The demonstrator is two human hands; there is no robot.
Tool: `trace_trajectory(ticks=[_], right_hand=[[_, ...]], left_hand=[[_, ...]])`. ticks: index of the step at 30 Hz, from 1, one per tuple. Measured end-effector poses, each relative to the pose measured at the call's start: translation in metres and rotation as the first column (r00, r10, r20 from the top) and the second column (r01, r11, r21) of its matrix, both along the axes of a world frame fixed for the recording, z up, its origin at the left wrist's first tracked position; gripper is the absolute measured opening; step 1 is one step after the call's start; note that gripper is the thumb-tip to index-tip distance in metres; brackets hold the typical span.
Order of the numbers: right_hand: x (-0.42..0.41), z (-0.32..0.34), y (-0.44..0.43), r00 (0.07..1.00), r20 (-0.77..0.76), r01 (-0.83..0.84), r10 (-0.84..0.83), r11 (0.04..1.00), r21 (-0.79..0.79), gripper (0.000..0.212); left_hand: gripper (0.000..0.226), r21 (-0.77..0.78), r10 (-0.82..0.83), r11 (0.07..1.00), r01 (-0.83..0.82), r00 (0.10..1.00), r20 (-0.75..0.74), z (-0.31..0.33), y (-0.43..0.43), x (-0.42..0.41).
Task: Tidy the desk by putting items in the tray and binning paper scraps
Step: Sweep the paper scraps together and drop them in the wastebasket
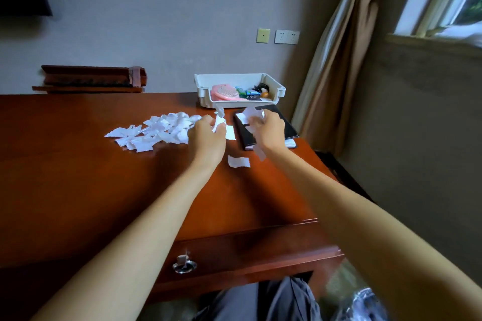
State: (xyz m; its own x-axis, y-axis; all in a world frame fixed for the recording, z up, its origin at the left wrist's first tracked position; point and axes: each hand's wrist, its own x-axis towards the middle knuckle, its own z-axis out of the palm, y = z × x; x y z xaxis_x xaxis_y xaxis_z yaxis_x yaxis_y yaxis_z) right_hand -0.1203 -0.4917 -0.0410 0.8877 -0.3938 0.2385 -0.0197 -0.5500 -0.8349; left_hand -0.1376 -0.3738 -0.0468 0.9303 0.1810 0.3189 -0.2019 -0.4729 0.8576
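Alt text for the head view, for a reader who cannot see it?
Two hands hold white paper scraps over a wooden desk: the left hand grips some beside a scattered pile, the right hand grips some above a black notebook. Behind them, a white tray holds a pink hairbrush and small items; one loose scrap lies nearer the person.

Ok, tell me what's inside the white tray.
The tray holds a pink hairbrush, small green and blue items and a dark object. Its front wall hides anything lying lower.
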Motion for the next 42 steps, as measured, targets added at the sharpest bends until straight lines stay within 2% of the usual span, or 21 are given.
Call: trace_trajectory(ticks=[5, 9, 11, 13, 19, 22, 25, 28, 30, 33, 37, 40, 42], right_hand=[[-0.039, -0.003, -0.079, 0.985, 0.082, 0.153, -0.153, 0.988, 0.001, 0.017], [-0.087, -0.017, -0.152, 0.955, 0.068, 0.288, -0.287, 0.958, 0.002, 0.021], [-0.113, -0.031, -0.189, 0.934, 0.031, 0.355, -0.355, 0.935, 0.018, 0.021], [-0.138, -0.05, -0.225, 0.91, -0.004, 0.414, -0.414, 0.91, 0.031, 0.013], [-0.196, -0.126, -0.303, 0.831, -0.151, 0.548, -0.536, 0.835, 0.049, 0.019], [-0.211, -0.177, -0.327, 0.777, -0.273, 0.606, -0.568, 0.791, 0.079, 0.023], [-0.221, -0.224, -0.346, 0.74, -0.388, 0.606, -0.549, 0.795, 0.033, 0.037], [-0.224, -0.272, -0.363, 0.692, -0.491, 0.597, -0.53, 0.802, -0.024, 0.04], [-0.228, -0.3, -0.371, 0.641, -0.574, 0.591, -0.51, 0.805, -0.055, 0.035], [-0.235, -0.336, -0.381, 0.597, -0.676, 0.525, -0.433, 0.847, -0.08, 0.016], [-0.237, -0.385, -0.395, 0.527, -0.762, 0.477, -0.377, 0.873, -0.102, 0.02], [-0.237, -0.42, -0.402, 0.519, -0.79, 0.479, -0.327, 0.877, -0.049, 0.013], [-0.238, -0.438, -0.408, 0.507, -0.81, 0.466, -0.293, 0.885, -0.029, 0.017]], left_hand=[[0.017, -0.077, -0.189, 0.979, 0.189, 0.982, 0.011, 0.002, -0.081, -0.025], [0.022, -0.078, -0.357, 0.932, 0.353, 0.933, -0.039, -0.012, -0.166, -0.055], [0.019, -0.113, -0.445, 0.893, 0.435, 0.893, -0.074, -0.022, -0.207, -0.073], [0.017, -0.111, -0.51, 0.859, 0.5, 0.852, -0.116, -0.034, -0.245, -0.091], [0.016, -0.096, -0.625, 0.773, 0.627, 0.727, -0.285, -0.1, -0.334, -0.133], [0.015, -0.037, -0.636, 0.731, 0.682, 0.66, -0.399, -0.15, -0.362, -0.143], [0.017, 0.04, -0.62, 0.68, 0.732, 0.604, -0.501, -0.2, -0.384, -0.143], [0.019, 0.133, -0.578, 0.629, 0.766, 0.575, -0.579, -0.24, -0.405, -0.142], [0.018, 0.182, -0.546, 0.591, 0.786, 0.555, -0.628, -0.265, -0.416, -0.143], [0.024, 0.24, -0.497, 0.493, 0.836, 0.497, -0.712, -0.303, -0.428, -0.146], [0.024, 0.266, -0.417, 0.417, 0.869, 0.443, -0.794, -0.35, -0.441, -0.144], [0.023, 0.282, -0.389, 0.333, 0.9, 0.404, -0.828, -0.377, -0.45, -0.143], [0.022, 0.284, -0.382, 0.278, 0.918, 0.377, -0.844, -0.391, -0.458, -0.142]])
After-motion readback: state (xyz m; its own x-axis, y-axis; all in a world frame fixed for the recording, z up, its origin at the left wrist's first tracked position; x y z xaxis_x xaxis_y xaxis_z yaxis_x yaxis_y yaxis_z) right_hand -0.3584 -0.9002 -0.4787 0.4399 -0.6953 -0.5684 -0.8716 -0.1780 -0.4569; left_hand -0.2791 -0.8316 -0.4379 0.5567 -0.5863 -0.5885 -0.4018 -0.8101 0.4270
